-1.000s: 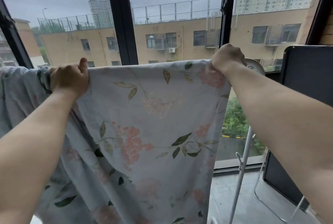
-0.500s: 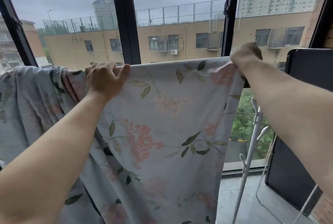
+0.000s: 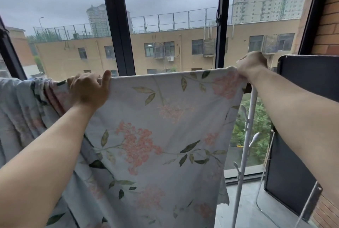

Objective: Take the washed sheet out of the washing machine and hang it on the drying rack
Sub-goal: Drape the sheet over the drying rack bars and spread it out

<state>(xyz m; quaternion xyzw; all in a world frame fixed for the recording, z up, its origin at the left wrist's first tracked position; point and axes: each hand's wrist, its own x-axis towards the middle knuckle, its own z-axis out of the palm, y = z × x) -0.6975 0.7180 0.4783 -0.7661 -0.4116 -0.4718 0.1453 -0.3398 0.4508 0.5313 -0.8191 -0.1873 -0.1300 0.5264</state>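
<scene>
At the window point(image 3: 117, 26), the left hand point(image 3: 88, 92) has slid along the draped sheet point(image 3: 156, 136) toward the right hand point(image 3: 251, 62), fingers of both gripping its edge.

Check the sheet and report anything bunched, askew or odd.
The sheet is bunched into folds just left of the left hand; between it and the right hand it hangs flat. Nothing else stands out.

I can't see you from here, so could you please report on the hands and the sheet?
Left hand grips sheet top edge. Right hand grips right corner. Sheet spread between, bunched further left. White pole beside it, nothing obstructing.
</scene>
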